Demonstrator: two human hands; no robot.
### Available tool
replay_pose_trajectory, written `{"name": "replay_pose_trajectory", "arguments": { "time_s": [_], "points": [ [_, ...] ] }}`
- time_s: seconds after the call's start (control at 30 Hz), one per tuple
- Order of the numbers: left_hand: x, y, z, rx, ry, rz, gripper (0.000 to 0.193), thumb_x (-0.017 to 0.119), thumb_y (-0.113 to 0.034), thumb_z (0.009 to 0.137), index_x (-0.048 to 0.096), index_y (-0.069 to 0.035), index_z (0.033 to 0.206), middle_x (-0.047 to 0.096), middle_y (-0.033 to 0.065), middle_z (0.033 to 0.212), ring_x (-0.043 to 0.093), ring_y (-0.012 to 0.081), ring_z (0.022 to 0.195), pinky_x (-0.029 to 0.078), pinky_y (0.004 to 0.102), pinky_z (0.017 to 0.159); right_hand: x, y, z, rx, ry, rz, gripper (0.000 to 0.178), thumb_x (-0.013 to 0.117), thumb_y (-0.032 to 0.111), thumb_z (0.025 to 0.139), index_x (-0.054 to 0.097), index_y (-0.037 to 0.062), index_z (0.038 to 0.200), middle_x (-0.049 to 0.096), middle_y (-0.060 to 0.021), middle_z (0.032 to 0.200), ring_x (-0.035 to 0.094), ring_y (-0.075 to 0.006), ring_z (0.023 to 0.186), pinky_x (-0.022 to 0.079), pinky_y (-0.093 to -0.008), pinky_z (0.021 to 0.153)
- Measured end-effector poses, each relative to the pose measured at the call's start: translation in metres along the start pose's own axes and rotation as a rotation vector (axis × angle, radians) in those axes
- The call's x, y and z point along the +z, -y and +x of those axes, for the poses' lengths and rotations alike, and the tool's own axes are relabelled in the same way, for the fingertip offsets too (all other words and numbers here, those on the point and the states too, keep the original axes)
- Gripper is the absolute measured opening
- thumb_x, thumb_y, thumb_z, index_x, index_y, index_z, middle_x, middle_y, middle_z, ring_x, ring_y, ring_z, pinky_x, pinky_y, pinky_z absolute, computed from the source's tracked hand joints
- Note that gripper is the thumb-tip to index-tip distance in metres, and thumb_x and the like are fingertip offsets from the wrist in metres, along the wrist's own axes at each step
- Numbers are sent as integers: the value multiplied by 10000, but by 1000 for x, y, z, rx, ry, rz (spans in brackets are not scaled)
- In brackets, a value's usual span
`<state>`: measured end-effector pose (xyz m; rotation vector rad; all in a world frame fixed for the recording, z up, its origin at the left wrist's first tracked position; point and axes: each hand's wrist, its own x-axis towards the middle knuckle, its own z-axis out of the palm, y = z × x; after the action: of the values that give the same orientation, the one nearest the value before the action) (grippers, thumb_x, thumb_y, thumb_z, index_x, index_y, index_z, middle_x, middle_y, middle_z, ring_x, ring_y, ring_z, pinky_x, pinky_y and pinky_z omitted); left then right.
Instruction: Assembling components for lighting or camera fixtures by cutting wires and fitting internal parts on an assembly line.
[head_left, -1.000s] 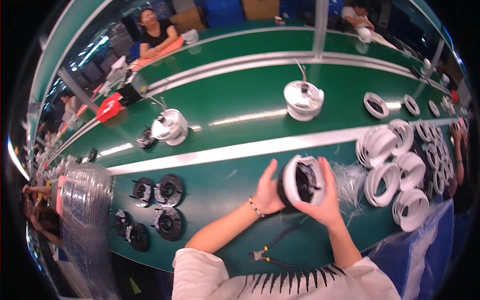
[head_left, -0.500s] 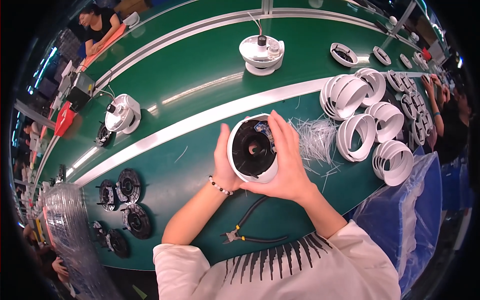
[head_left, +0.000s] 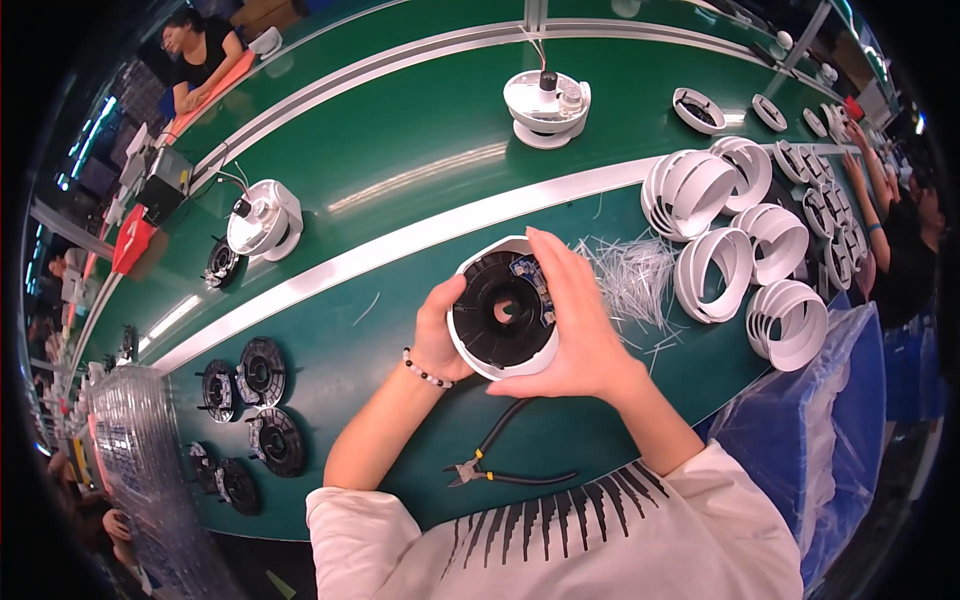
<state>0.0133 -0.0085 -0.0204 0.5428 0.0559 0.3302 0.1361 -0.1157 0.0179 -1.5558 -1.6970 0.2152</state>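
Between both hands sits a white round housing with a black disc inside it; a small blue circuit board shows at the disc's upper right. My left hand wraps the housing's left side, its thumb at the rim. My right hand grips the right side, fingers along the upper rim and thumb below. The undersides of the fingers are hidden. Below the hands, diagonal cutters with dark handles lie spread on the green table.
Several black discs lie at the left. White cable ties are heaped right of my hands, beside stacked white rings. White assemblies stand on the belt beyond the metal rail. Clear plastic wrap borders the left.
The housing has tipped so its black inside faces up more, and my hands have lowered slightly. White assemblies on the belt have shifted to the right.
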Motion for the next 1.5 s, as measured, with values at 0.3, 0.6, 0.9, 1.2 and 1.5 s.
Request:
{"name": "replay_pose_trajectory", "arguments": {
  "time_s": [0.3,0.6,0.9,1.2,1.5],
  "points": [
    [10,0,30,75,-274,-62,461,416,-352,794,465,-11,1100,537,146,1048,528,243,963,420,363,868,26,-16,-21,117,-270,-82,1051,736,393,562,115,-34,1294,145,-273,1324,133,-457,1218,141,-505,982],
    [-73,-103,96,186,-407,38,520,379,-370,822,367,7,1180,414,202,1198,420,344,1095,328,523,915,32,18,-55,-116,722,-103,862,698,455,563,353,25,1226,214,-187,1329,150,-363,1247,124,-583,961],
    [-148,-130,78,368,-667,171,463,499,-234,835,335,-21,1212,335,157,1278,324,291,1191,297,539,927,23,40,-67,-288,936,-307,927,740,395,505,328,-1,1235,236,-193,1314,196,-356,1231,172,-576,945],
    [-127,-139,18,621,-853,-239,671,578,-358,724,271,40,1169,347,175,1129,331,295,1092,275,414,969,21,33,-71,-411,872,-275,778,707,233,533,374,-11,1193,404,-172,1142,406,-315,1040,258,-488,941],
    [-138,-162,9,625,-720,-96,424,347,-26,716,327,23,1136,424,205,1123,471,338,1013,436,457,837,22,29,-77,-286,576,-12,672,608,218,573,394,7,1174,455,-133,997,515,-250,811,481,-299,631]
  ]
}}
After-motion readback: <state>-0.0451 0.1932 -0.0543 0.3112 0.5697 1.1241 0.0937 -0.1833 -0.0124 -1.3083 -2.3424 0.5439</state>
